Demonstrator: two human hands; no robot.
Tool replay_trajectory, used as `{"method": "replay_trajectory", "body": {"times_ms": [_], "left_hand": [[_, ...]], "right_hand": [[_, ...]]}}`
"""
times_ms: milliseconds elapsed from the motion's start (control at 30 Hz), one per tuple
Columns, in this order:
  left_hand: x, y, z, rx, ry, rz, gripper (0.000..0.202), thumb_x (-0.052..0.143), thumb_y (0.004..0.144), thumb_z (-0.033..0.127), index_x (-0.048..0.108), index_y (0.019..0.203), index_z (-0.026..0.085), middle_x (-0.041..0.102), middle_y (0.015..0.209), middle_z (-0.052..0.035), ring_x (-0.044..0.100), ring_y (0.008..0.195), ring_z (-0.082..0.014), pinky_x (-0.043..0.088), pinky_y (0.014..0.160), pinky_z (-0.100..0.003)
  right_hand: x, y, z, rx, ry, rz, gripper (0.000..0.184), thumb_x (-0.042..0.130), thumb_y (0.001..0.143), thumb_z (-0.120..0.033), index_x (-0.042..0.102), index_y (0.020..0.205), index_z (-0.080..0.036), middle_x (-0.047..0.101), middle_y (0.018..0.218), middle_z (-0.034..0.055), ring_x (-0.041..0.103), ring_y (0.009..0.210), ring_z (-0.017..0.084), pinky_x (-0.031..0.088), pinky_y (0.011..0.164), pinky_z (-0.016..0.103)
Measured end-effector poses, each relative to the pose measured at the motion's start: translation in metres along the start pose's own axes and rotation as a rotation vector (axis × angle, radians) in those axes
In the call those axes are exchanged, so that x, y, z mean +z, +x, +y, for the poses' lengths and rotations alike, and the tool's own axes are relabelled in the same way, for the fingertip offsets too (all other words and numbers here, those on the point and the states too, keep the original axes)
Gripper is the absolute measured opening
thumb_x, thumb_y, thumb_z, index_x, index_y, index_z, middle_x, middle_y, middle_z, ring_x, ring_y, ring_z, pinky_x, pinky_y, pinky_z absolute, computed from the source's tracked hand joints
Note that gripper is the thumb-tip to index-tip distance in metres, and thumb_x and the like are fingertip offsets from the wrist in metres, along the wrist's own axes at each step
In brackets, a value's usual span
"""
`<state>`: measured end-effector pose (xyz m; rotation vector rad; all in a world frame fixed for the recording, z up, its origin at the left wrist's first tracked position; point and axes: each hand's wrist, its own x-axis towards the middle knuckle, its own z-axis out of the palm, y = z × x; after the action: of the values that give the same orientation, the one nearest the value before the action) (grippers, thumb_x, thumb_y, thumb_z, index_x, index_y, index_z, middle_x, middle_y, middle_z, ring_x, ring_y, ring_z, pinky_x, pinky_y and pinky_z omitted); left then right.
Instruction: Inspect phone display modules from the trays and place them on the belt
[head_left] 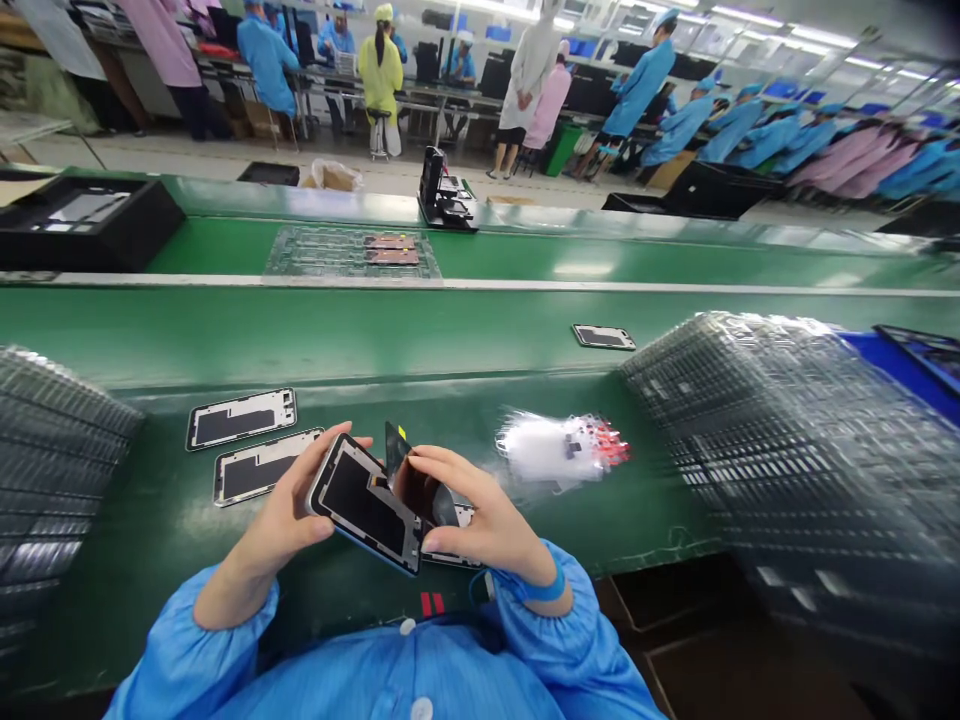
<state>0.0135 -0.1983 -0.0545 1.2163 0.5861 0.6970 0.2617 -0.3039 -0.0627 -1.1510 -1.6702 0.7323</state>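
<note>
My left hand (281, 525) is closed around the left end of a phone frame (364, 495), tilted above the green bench. The frame has a large black panel inside a pale border. My right hand (480, 510) pinches a thin, dark, shiny sheet (415, 492) with a yellow mark at its top, standing up from the frame's right side. Whether the sheet is joined to the frame, I cannot tell. Behind my left hand lie two similar phone frames, a farther one (241, 418) and a nearer one (259, 468). Another frame (455, 557) is partly hidden under my right hand.
A pile of clear film pieces with red ends (555, 448) lies on the right. Tall stacks of clear plastic trays flank the bench, left (60, 470) and right (757, 430). Beyond are a single phone frame (604, 337), a black box (90, 225) and co-workers.
</note>
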Motion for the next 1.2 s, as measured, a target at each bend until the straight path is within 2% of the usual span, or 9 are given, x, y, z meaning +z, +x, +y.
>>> {"method": "replay_trajectory", "body": {"times_ms": [200, 367, 500, 700, 933, 1200], "left_hand": [[0.005, 0.0, 0.0, 0.02, 0.094, -0.012, 0.094, 0.092, 0.06, 0.047, 0.056, 0.145, 0.027, 0.059, 0.144, -0.014, 0.051, 0.135, -0.0416, 0.05, 0.104, -0.04], [0.02, 0.002, -0.003, -0.011, 0.076, -0.032, 0.092, 0.092, 0.062, 0.042, 0.055, 0.145, 0.025, 0.059, 0.144, -0.0157, 0.052, 0.135, -0.0401, 0.051, 0.104, -0.04], [0.027, 0.003, -0.007, -0.012, 0.008, -0.003, 0.091, 0.09, 0.064, 0.043, 0.053, 0.145, 0.027, 0.055, 0.149, -0.0151, 0.052, 0.136, -0.0382, 0.049, 0.106, -0.039], [0.027, 0.003, -0.009, 0.014, -0.04, -0.021, 0.087, 0.09, 0.066, 0.043, 0.054, 0.144, 0.031, 0.057, 0.147, -0.0134, 0.056, 0.132, -0.0353, 0.049, 0.106, -0.037], [0.026, 0.004, -0.014, 0.075, -0.084, -0.025, 0.085, 0.091, 0.066, 0.04, 0.056, 0.143, 0.03, 0.058, 0.146, -0.0139, 0.056, 0.132, -0.0355, 0.051, 0.104, -0.037], [0.027, 0.001, -0.014, 0.092, -0.074, -0.07, 0.078, 0.086, 0.074, 0.036, 0.052, 0.145, 0.034, 0.056, 0.149, -0.0121, 0.054, 0.135, -0.0339, 0.049, 0.106, -0.036]], "right_hand": [[0.002, 0.002, -0.001, -0.015, -0.006, -0.06, 0.076, 0.077, 0.079, -0.058, 0.054, 0.144, -0.026, 0.057, 0.143, 0.0151, 0.056, 0.132, 0.03, 0.048, 0.109, 0.046], [0.013, 0.001, -0.003, -0.016, -0.041, -0.015, 0.076, 0.076, 0.08, -0.058, 0.053, 0.145, -0.025, 0.056, 0.143, 0.0168, 0.056, 0.132, 0.031, 0.048, 0.109, 0.047], [0.022, -0.003, -0.004, -0.013, -0.093, 0.015, 0.074, 0.074, 0.082, -0.059, 0.054, 0.145, -0.024, 0.055, 0.144, 0.018, 0.055, 0.133, 0.032, 0.049, 0.109, 0.048], [0.027, -0.008, -0.001, -0.001, -0.153, 0.01, 0.073, 0.073, 0.084, -0.056, 0.051, 0.147, -0.026, 0.054, 0.146, 0.018, 0.053, 0.135, 0.033, 0.048, 0.11, 0.05], [0.03, -0.009, -0.002, 0.005, -0.177, -0.001, 0.071, 0.071, 0.087, -0.056, 0.05, 0.148, -0.025, 0.052, 0.147, 0.0182, 0.052, 0.136, 0.033, 0.048, 0.11, 0.05], [0.034, -0.01, -0.002, -0.029, -0.236, 0.022, 0.071, 0.068, 0.088, -0.057, 0.048, 0.149, -0.026, 0.052, 0.147, 0.0179, 0.054, 0.134, 0.033, 0.049, 0.108, 0.049]]}}
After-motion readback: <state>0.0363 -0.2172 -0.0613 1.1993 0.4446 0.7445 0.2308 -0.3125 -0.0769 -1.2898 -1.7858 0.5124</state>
